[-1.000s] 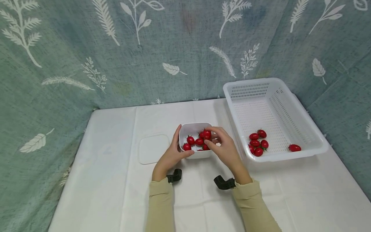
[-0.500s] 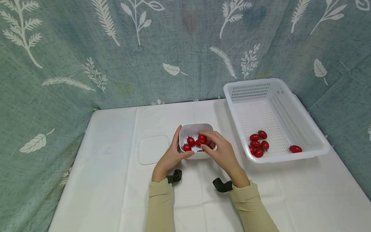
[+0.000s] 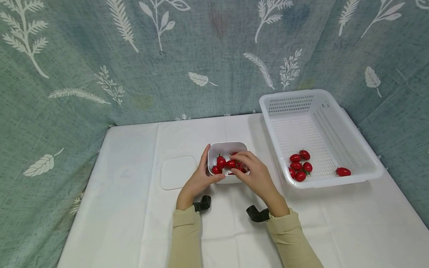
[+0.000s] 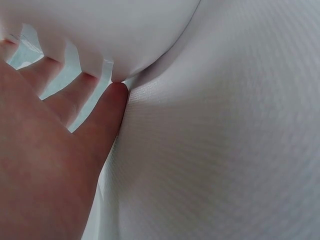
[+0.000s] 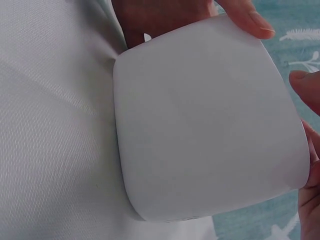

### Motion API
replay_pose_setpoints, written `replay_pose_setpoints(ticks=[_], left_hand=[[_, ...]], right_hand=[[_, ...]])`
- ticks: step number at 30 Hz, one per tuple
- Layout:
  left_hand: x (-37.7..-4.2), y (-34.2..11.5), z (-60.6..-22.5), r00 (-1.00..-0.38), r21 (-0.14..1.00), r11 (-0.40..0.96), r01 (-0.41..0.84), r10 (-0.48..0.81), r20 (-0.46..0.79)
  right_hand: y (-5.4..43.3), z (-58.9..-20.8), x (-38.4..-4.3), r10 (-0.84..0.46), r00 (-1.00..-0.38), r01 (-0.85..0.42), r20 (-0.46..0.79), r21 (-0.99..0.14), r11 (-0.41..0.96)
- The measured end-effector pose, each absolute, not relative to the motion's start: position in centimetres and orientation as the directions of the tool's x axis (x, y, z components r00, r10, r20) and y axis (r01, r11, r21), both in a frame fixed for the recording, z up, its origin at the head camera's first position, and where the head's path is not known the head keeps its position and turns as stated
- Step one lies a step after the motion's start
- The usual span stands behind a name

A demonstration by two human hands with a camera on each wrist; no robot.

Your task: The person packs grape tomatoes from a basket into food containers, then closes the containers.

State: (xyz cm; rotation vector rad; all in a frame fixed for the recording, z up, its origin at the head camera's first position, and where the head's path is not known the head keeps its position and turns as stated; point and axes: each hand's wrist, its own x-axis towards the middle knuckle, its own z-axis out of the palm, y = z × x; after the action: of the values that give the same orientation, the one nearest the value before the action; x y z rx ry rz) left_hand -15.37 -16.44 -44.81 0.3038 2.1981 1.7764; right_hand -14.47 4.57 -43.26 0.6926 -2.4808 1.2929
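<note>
Left grip: held the box by its left side, thumb on the near edge.
Right grip: hung over the box's right side, thumb and fingertips apart.
Tomatoes: lay inside the box, some partly hidden by the right grip.
Tabletop: bore the box near its middle.
Lid: lay flat, left of the box.
Basket: stood at right, more tomatoes clustered in its near left corner, one apart toward the near right.
</note>
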Motion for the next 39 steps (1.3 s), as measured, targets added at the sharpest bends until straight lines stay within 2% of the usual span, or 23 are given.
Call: replay_pose_setpoints(ticks=[16,27,32,39], left_hand=[[-16.3,-16.6,-47.6,-0.941,0.982,0.187,-0.003,0.332,-0.066],[-16.2,-16.5,-46.5,-0.934,0.988,0.149,-0.025,0.348,-0.077],[-15.7,-16.3,-45.1,-0.929,0.99,0.137,-0.024,0.363,-0.072],[-15.6,-16.3,-44.8,-0.925,0.992,0.129,-0.011,0.376,-0.06]], right_hand=[[4.7,-43.0,-14.4,-0.268,-0.874,-0.485,0.405,-0.75,0.45],[5.6,-41.7,-14.1,-0.297,-0.892,-0.428,0.342,-0.85,0.307],[6.6,-40.5,-13.7,-0.314,-0.891,-0.426,0.329,-0.844,0.325],[8.8,-36.8,-12.1,-0.32,-0.908,-0.39,0.27,-0.825,0.41]])
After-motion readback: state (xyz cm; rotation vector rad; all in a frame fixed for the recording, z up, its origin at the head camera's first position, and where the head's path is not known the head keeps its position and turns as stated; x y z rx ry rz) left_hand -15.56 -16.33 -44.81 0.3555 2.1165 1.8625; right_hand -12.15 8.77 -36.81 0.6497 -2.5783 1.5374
